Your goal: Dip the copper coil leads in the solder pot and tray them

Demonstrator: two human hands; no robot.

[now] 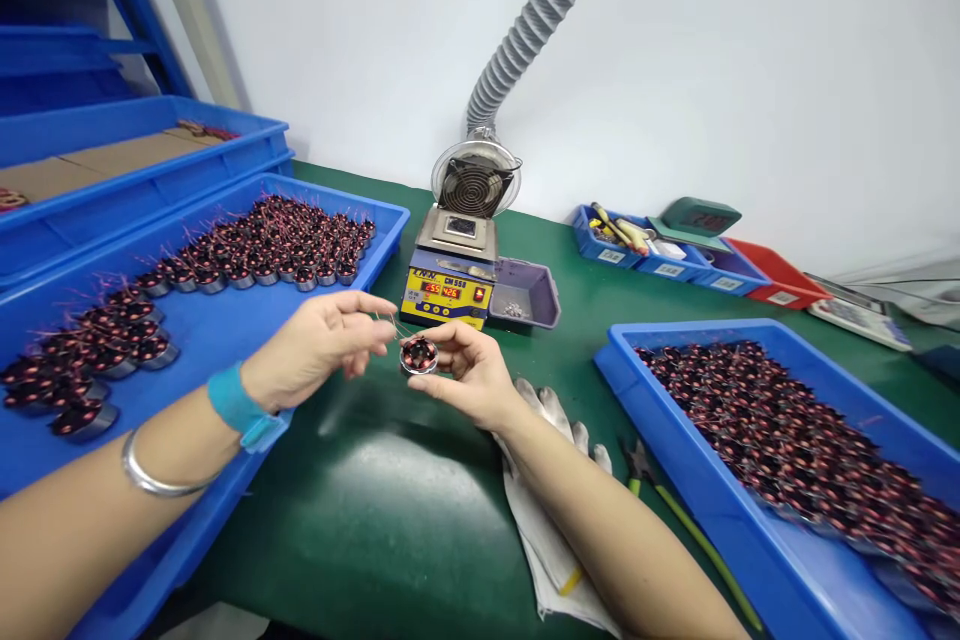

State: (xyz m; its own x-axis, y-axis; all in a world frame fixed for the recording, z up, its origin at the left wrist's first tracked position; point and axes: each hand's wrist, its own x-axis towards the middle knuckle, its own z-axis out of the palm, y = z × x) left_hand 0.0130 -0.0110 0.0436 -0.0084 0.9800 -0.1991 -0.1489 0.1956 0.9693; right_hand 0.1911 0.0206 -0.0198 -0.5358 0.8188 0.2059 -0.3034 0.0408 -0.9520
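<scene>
The right hand (469,375) holds a small round coil (418,355) in its fingers, just in front of the yellow solder pot (448,295) above the green surface (390,510). The coil is a silvery ring packed with dark reddish copper windings. The left hand (319,345), fingers narrowed, pinches thin wires rising from it. Many such coils fill the blue tray (217,340) left of the pot.

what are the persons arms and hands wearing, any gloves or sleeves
Both hands are bare, with no gloves and no sleeves in view on either forearm. The left hand has a bright blue strap band around the wrist, and further up the forearm a thin silver metal bangle. The right hand and its wrist carry nothing visible. No rings can be made out.
</scene>
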